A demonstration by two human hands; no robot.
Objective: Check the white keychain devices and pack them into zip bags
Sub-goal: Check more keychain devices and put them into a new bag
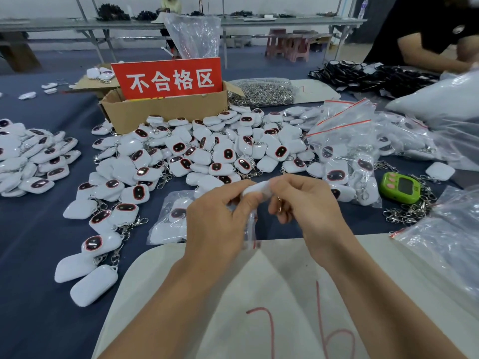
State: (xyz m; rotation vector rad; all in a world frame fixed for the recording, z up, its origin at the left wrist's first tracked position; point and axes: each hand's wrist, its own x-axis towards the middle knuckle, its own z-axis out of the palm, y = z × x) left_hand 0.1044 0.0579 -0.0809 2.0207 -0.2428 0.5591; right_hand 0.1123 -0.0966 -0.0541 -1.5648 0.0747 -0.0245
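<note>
We are holding one white keychain device (255, 189) well in front of the cardboard box (166, 110). Our left hand (217, 218) and right hand (303, 200) are each pinching one end with curled fingers. A clear zip bag (251, 230) is dangling between them.

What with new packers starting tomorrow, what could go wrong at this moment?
1. The white device is only pinched between the left hand and right hand, with the zip bag hanging below; it might slip and miss the bag's mouth.
2. A packed bag lies against the loose pile, so checked and unchecked pieces could get mixed.
</note>
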